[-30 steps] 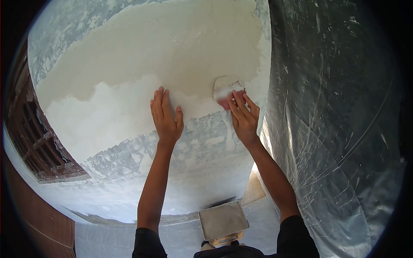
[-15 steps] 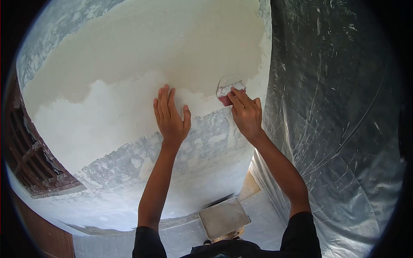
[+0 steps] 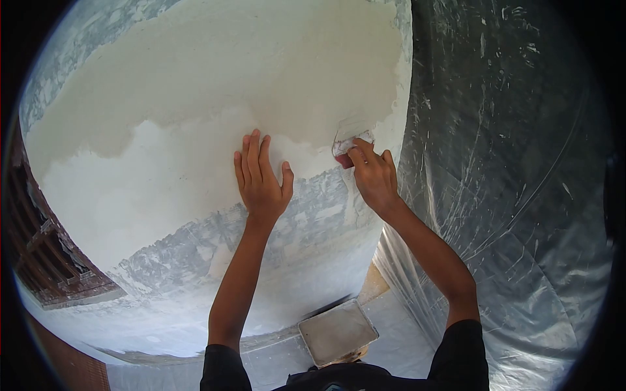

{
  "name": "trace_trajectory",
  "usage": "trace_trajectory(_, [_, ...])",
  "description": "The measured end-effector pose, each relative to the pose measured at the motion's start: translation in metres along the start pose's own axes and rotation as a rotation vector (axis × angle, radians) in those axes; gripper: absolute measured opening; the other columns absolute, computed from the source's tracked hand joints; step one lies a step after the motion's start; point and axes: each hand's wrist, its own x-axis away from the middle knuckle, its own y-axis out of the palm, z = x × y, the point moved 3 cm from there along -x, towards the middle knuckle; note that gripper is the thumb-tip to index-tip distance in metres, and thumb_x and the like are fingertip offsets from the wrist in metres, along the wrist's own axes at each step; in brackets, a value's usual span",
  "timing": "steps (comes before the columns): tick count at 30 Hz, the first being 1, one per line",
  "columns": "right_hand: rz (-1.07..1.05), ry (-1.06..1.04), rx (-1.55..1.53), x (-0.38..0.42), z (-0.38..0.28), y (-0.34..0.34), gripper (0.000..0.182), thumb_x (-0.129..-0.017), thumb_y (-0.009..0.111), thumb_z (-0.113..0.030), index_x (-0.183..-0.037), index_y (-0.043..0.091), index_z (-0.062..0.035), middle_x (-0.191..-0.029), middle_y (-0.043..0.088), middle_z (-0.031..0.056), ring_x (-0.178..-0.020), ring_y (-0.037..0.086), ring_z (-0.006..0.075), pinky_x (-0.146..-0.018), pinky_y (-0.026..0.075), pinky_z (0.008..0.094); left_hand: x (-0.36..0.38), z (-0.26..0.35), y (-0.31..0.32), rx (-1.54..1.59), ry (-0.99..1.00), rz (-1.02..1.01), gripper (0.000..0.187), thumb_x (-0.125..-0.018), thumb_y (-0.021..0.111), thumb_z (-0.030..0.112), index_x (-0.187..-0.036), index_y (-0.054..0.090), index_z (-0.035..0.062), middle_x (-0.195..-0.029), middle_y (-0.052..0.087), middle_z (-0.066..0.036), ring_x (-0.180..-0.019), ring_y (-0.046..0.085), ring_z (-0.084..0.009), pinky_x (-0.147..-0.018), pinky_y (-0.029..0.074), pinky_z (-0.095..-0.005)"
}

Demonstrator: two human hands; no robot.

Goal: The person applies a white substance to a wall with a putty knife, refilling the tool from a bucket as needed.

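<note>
My right hand grips a small putty scraper, dark red with whitish smears, its blade against the wall. Fingers cover part of the scraper. Just above it, faint curved lines mark the beige coat, which spreads over the upper wall above a whiter band. To the left, my left hand lies flat on the white band with its fingers extended and thumb apart, holding nothing. Below both hands runs a rougher, patchy grey-white strip.
A rectangular tray with greyish material stands below at the wall's foot. Splattered plastic sheeting hangs beyond the wall's right edge, and more sheeting covers the floor. At far left is a brown barred opening.
My right hand has moved slightly down with the putty scraper, and curved lines now show above it. My left hand stays on the wall.
</note>
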Motion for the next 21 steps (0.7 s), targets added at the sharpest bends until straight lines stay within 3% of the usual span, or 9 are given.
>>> trace_trajectory(13, [-0.093, -0.114, -0.015, 0.046, -0.001, 0.011, 0.025, -0.078, 0.066, -0.004, -0.102, 0.062, -0.0031, -0.117, 0.063, 0.0118, -0.071, 0.063, 0.0196, -0.07, 0.04, 0.0359, -0.001, 0.001, 0.002, -0.045, 0.01, 0.005, 0.057, -0.089, 0.058, 0.018, -0.142, 0.045, -0.0007, -0.152, 0.039, -0.017, -0.145, 0.033, -0.034, -0.118, 0.022, -0.0536])
trace_trajectory(18, [-0.004, -0.134, -0.169, 0.057, 0.004, -0.004, 0.036, -0.077, 0.071, -0.008, -0.113, 0.068, -0.0055, -0.122, 0.066, 0.0074, -0.101, 0.062, 0.0225, -0.081, 0.041, 0.038, 0.001, 0.0, 0.002, -0.052, 0.026, 0.016, 0.057, -0.089, 0.058, 0.018, -0.141, 0.045, -0.001, -0.152, 0.039, -0.017, -0.144, 0.034, -0.0342, -0.118, 0.022, -0.0538])
trace_trajectory(21, [0.058, -0.142, -0.169, 0.06, 0.012, -0.014, 0.039, -0.078, 0.073, -0.012, -0.117, 0.069, -0.0098, -0.122, 0.067, 0.0029, -0.106, 0.059, 0.0222, -0.088, 0.039, 0.0394, 0.002, 0.001, 0.002, -0.064, 0.033, 0.016, 0.057, -0.089, 0.058, 0.018, -0.141, 0.045, -0.0012, -0.152, 0.04, -0.017, -0.144, 0.035, -0.0343, -0.118, 0.022, -0.0538])
